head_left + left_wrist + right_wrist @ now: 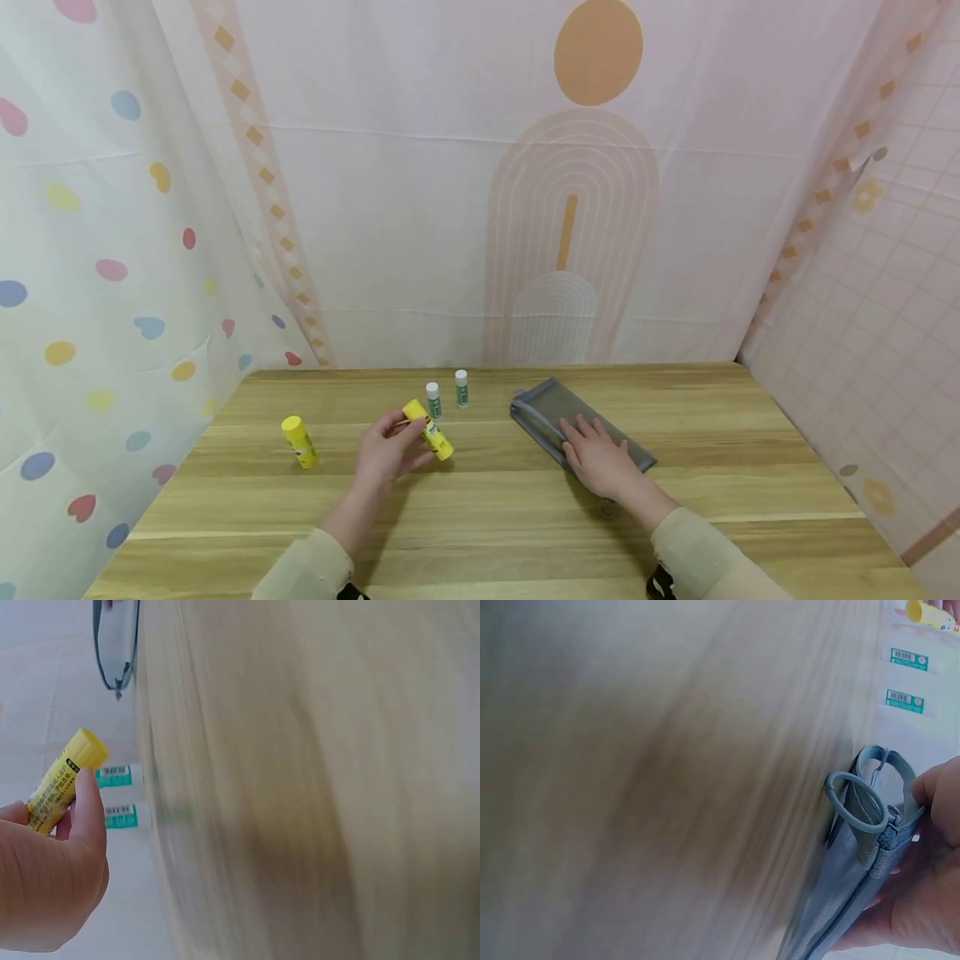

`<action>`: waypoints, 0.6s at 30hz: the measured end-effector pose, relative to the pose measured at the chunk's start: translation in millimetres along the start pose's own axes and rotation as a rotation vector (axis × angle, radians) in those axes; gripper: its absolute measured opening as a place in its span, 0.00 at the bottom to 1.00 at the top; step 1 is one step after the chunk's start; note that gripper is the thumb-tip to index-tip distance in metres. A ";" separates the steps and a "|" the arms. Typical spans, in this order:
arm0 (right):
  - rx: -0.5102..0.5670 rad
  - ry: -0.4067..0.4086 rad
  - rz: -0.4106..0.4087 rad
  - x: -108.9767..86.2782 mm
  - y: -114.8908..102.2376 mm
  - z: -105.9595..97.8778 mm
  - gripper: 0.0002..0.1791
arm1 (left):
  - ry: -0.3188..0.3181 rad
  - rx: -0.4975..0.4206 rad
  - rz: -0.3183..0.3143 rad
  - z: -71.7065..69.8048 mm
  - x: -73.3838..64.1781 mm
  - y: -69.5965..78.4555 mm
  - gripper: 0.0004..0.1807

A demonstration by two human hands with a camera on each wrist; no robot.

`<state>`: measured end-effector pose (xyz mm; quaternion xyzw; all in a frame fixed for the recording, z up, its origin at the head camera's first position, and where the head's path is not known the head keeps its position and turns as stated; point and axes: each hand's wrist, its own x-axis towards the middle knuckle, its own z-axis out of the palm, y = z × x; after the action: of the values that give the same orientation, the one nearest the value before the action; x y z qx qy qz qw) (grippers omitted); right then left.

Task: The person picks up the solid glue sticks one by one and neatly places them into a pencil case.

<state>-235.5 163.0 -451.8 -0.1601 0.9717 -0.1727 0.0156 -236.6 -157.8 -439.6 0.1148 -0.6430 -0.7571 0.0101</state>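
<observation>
My left hand (381, 452) pinches a yellow glue stick (437, 442) between thumb and fingers, tilted and held over the table. In the left wrist view, small print runs along the yellow glue stick (56, 786). Spread fingers of my right hand (602, 463) rest on a grey mesh zipper pouch (537, 415), which lies slantwise on the table. A ring-shaped pull (856, 802) shows at the near end of the pouch in the right wrist view, with the thumb at its edge. Part of the pouch is hidden under the hand.
Another yellow glue stick (299, 442) stands to the left of my left hand. Two small glue sticks with white caps, one nearer (434, 401) and one farther (462, 389), stand behind the held one. Patterned curtains (405, 208) enclose the wooden table (480, 533) at back and sides.
</observation>
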 end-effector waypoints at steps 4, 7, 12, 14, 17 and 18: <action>-0.009 0.001 0.004 0.3 -1.9 0.8 0.24 | -0.008 -0.026 -0.009 6.2 -3.1 -2.6 0.21; -0.007 0.002 0.011 0.9 -3.0 1.5 0.24 | -0.018 -0.042 -0.012 11.6 -4.7 -4.9 0.20; 0.010 0.004 0.026 1.9 -4.7 2.9 0.24 | -0.064 -0.080 -0.012 22.8 -8.1 -8.9 0.22; 0.016 0.006 0.029 2.0 -4.9 3.7 0.25 | -0.082 -0.093 -0.014 28.3 -9.8 -9.4 0.23; 0.019 0.007 0.031 1.3 -5.5 3.1 0.25 | -0.102 -0.102 -0.021 37.1 -11.9 -9.0 0.23; 0.019 0.008 0.031 1.1 -5.6 2.8 0.25 | -0.106 -0.106 -0.024 40.0 -12.0 -8.9 0.23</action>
<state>-234.6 156.8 -452.5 -0.1443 0.9725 -0.1823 0.0157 -231.1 -115.5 -440.5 0.0816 -0.6001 -0.7953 -0.0268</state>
